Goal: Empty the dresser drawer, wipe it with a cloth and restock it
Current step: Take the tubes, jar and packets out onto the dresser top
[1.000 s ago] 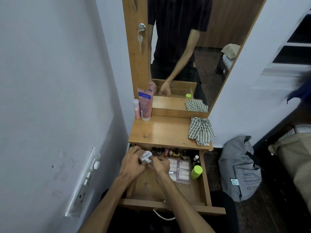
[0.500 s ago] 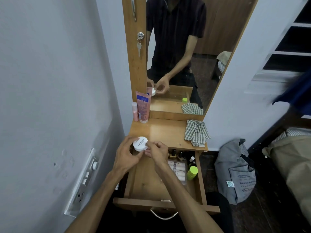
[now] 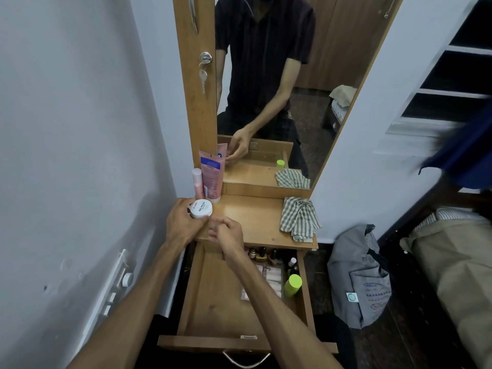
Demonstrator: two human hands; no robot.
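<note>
The wooden dresser drawer (image 3: pixel 213 304) is pulled out below the dresser top (image 3: pixel 255 219). My left hand (image 3: pixel 183 222) grips a round white jar (image 3: pixel 201 208) at the top's left front corner, just in front of a pink tube (image 3: pixel 211 177) and a small pink bottle (image 3: pixel 197 183). My right hand (image 3: pixel 226 233) hovers beside it, fingers loosely curled and holding nothing. A checked cloth (image 3: pixel 299 218) lies crumpled on the top's right side. Inside the drawer sit small bottles (image 3: pixel 266 255) along the back, a flat packet of tubes (image 3: pixel 271 279) and a lime-capped bottle (image 3: pixel 292 284).
A mirror (image 3: pixel 279 89) rises behind the dresser top, with a lock and key (image 3: pixel 205 65) on its wooden frame. A wall with a switch panel (image 3: pixel 117 283) stands close on the left. A grey bag (image 3: pixel 359 275) and a beige bundle (image 3: pixel 452 275) lie on the floor at right.
Both hands lifted the white jar out of the drawer's back left and carried it up to the dresser top. My right hand has come off the jar.
</note>
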